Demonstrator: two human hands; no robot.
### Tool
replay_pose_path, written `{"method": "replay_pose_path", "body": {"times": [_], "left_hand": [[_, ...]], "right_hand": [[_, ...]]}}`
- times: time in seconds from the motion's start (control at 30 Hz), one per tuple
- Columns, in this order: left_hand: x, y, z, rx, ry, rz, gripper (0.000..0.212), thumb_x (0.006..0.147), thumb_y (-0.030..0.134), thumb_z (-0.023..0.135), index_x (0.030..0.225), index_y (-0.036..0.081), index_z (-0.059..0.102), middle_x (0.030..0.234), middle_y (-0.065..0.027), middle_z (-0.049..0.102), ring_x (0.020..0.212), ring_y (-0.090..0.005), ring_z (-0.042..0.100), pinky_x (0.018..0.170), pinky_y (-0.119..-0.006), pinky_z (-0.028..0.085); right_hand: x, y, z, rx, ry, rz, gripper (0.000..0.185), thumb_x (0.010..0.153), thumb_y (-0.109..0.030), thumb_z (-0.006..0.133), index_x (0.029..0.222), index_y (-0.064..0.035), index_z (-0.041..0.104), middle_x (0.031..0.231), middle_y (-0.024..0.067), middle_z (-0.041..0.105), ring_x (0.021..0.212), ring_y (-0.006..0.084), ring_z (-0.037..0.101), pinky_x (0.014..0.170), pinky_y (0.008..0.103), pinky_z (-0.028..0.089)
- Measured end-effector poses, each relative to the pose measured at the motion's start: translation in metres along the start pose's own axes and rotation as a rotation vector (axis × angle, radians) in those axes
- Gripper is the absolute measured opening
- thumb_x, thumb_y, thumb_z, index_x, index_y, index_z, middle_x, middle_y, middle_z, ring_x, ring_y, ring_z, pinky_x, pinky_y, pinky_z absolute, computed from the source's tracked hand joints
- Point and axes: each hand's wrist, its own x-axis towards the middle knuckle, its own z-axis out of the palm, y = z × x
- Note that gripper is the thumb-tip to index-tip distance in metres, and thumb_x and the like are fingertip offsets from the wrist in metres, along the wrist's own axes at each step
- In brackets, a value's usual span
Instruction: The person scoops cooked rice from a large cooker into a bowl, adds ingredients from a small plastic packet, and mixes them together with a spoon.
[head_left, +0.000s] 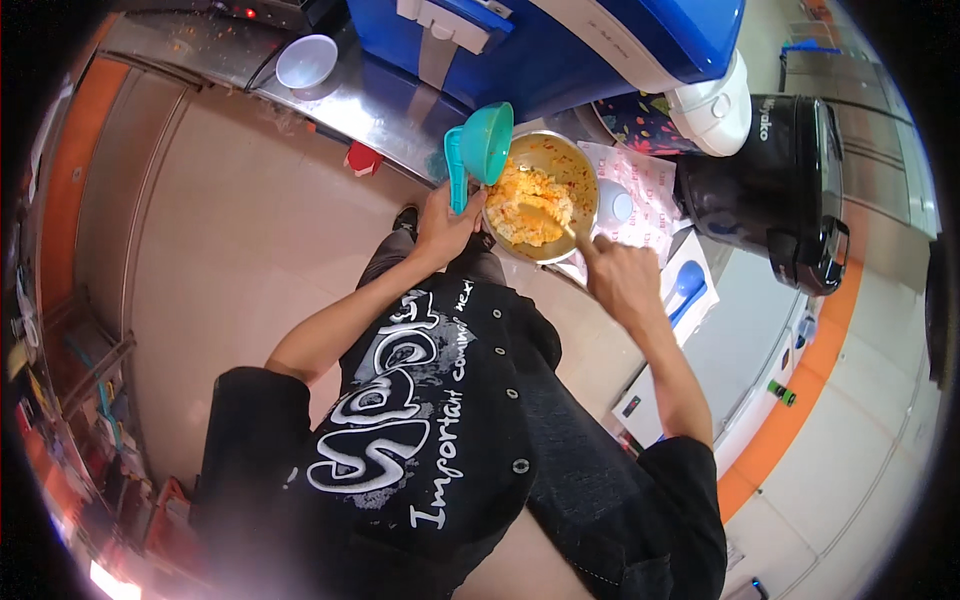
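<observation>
My left hand (446, 229) grips the handle of a teal plastic dipper (487, 142) at the left side of a round metal bowl (583, 176). The dipper's cup tilts over the bowl's rim, and my fingers are close to that rim; whether they also grip it I cannot tell. Inside the bowl lies a loose yellow-orange and whitish food mixture (525, 199), with reddish bits stuck to the wall. My right hand (622, 277) is closed around the handle of a spoon or spatula (544, 217), its head pushed into the mixture.
Beyond the bowl stands a large blue cooler box (570, 67). To the right are a flower-patterned container (637, 124), a black Miyako rice cooker (757, 180), a small white cup (616, 206) on printed paper (652, 184), and a blue scoop (690, 283). A white bowl (307, 61) sits far left.
</observation>
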Motion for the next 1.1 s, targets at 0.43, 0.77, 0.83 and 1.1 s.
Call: {"method": "replay_pose_path", "body": {"times": [0.43, 0.77, 0.83, 1.1], "left_hand": [[0.007, -0.004, -0.009, 0.120, -0.027, 0.090, 0.025, 0.092, 0.014, 0.057, 0.108, -0.004, 0.058, 0.062, -0.0051, 0.058, 0.052, -0.0114, 0.055, 0.050, -0.027, 0.045], [0.006, -0.006, -0.012, 0.000, -0.030, 0.085, 0.033, 0.092, 0.012, 0.056, 0.120, -0.005, 0.054, 0.064, -0.0054, 0.058, 0.053, -0.0111, 0.056, 0.051, -0.027, 0.048], [0.005, 0.006, -0.009, 0.017, -0.057, 0.068, 0.033, 0.092, 0.010, 0.055, 0.121, -0.005, 0.054, 0.065, -0.0053, 0.057, 0.052, -0.0108, 0.056, 0.052, -0.026, 0.049], [0.005, 0.000, -0.014, 0.027, -0.049, 0.089, 0.022, 0.093, 0.009, 0.055, 0.111, -0.004, 0.054, 0.063, -0.0038, 0.055, 0.052, -0.0097, 0.053, 0.051, -0.026, 0.047]], "right_hand": [[0.012, 0.005, 0.030, 0.076, 0.135, 0.285, 0.014, 0.082, -0.018, 0.059, 0.078, -0.0051, 0.065, 0.063, 0.0195, 0.062, 0.058, 0.0359, 0.063, 0.053, 0.0454, 0.050], [0.033, 0.040, 0.000, 0.131, 0.087, 0.464, 0.020, 0.082, -0.022, 0.058, 0.082, -0.0070, 0.072, 0.070, 0.0217, 0.064, 0.068, 0.0360, 0.065, 0.064, 0.0477, 0.051], [0.055, 0.059, 0.045, 0.321, 0.054, 0.383, 0.022, 0.081, -0.023, 0.060, 0.085, -0.0047, 0.071, 0.074, 0.0246, 0.064, 0.072, 0.0380, 0.065, 0.068, 0.0473, 0.051], [0.035, -0.015, 0.010, -0.005, 0.185, 0.172, 0.026, 0.083, -0.011, 0.055, 0.106, -0.0042, 0.062, 0.071, 0.0179, 0.062, 0.063, 0.0292, 0.065, 0.052, 0.0419, 0.051]]}}
